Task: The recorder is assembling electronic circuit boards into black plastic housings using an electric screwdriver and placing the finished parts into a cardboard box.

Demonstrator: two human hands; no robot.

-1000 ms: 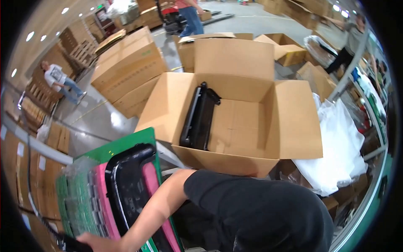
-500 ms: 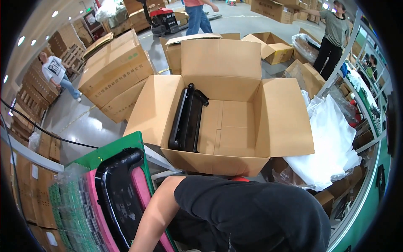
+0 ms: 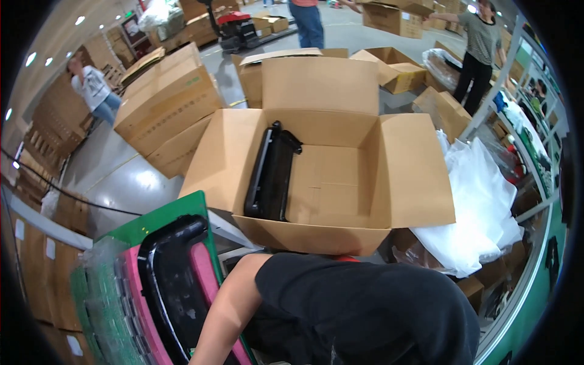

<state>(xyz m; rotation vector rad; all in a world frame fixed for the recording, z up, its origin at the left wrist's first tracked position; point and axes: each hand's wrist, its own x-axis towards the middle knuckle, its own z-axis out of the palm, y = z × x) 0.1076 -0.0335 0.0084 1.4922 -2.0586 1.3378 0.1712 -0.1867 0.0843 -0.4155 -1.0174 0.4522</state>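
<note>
Head view: a bare forearm beside a black moulded part, hands out of sight

At far left, a person in a light top (image 3: 92,88) stands with one hand raised near the face. Lower down, a stack of clear and green pieces (image 3: 103,304) sits next to pink padding (image 3: 139,292). A large closed carton (image 3: 167,100) stands behind, further up.

Next comes the black moulded part (image 3: 173,277), tilted, with pink showing on both its sides and a green board (image 3: 159,220) behind it. A bare forearm (image 3: 228,310) passes in front of its right side and leaves at the lower edge. Which arm this is, and whether it touches the padding, I cannot tell. Both hands lie outside the picture, so how far the fingers are spread, or what they hold, cannot be told.

In the middle is an open carton (image 3: 316,234), flaps folded outward; a second black part (image 3: 267,173) stands along its left wall. A dark sleeve (image 3: 365,292) fills the area below.

To the right, white sheeting (image 3: 477,207) lies heaped just beside the carton's right flap. Above, a co-worker in grey (image 3: 480,42) stretches an arm toward a raised carton (image 3: 392,21).
</note>
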